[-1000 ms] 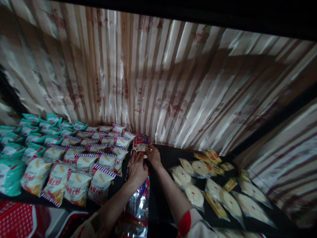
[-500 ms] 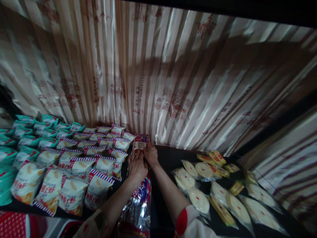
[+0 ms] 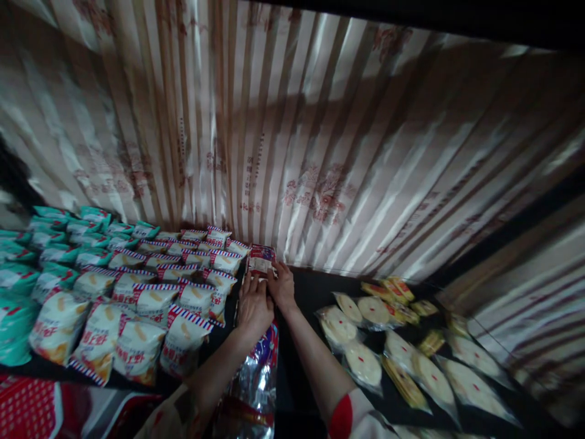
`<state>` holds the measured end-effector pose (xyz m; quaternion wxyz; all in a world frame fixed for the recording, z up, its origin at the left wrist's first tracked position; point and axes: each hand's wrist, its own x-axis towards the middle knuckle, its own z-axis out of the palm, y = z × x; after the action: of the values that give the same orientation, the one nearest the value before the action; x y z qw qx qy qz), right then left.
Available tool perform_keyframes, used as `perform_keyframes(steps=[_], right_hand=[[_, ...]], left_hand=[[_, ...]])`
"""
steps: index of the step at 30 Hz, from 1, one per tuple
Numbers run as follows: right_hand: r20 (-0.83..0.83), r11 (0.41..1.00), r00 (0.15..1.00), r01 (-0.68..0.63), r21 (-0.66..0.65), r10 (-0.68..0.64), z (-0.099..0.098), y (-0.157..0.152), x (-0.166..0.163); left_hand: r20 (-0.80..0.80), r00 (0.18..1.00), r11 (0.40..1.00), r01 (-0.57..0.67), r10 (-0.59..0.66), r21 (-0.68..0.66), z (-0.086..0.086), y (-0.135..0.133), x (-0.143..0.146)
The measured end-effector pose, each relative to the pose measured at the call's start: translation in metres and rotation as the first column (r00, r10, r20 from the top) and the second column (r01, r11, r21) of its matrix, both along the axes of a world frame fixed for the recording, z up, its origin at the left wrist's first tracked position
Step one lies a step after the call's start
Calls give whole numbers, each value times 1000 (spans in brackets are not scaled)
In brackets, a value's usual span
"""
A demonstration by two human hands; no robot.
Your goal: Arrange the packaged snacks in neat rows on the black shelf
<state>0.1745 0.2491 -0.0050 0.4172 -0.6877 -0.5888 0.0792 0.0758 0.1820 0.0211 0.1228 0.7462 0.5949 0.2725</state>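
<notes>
A dark red and purple packet (image 3: 261,259) with a pale printed panel lies at the back of the black shelf, against the curtain. My left hand (image 3: 255,305) rests on its near part, fingers stretched forward and lying flat. At the packet's right near corner, my right hand (image 3: 282,286) has its fingers and thumb bent around the edge. The two hands touch or nearly touch. Below my wrists, a row of shiny red, purple and silver packets (image 3: 258,384) runs toward me, partly covered by my left forearm.
White snack bags (image 3: 153,302) with striped tops stand in rows on the left, beside green bags (image 3: 57,277). A red basket (image 3: 30,408) is at the lower left. Clear-wrapped round pale cakes (image 3: 363,363) and yellow packets (image 3: 397,289) lie right. A striped curtain (image 3: 311,134) hangs behind.
The camera view has shifted slightly. My right hand has slid a little toward me along the packet's right edge; my left hand stays nearly in place.
</notes>
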Motion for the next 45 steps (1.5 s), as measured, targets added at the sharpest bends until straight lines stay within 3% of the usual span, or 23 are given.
perform_keyframes(steps=[11,16,24,30,35,40,45], right_hand=[[0,991,992,-127,31,127,8,-83,-5],[21,994,994,-105,-17,105,11,-129,-15],[38,976,975,-217,-26,218,9,-212,-37],[69,958,956,-283,-55,287,-10,-283,-62],[26,920,940,-327,-216,341,-48,-321,-91],[28,836,922,-337,-433,386,-91,-328,-110],[77,739,867,-370,-563,493,-116,-315,-118]], left_hand=[[52,996,998,67,-67,-8,13,-61,-10],[66,994,996,91,-90,-15,14,-99,-24],[129,987,994,103,-98,-32,5,-177,-50],[170,978,981,142,-119,-131,-25,-242,-74],[191,976,945,155,-102,-287,-66,-276,-100],[144,989,882,101,-38,-461,-95,-283,-122],[-7,999,784,38,-54,-620,-110,-273,-137]])
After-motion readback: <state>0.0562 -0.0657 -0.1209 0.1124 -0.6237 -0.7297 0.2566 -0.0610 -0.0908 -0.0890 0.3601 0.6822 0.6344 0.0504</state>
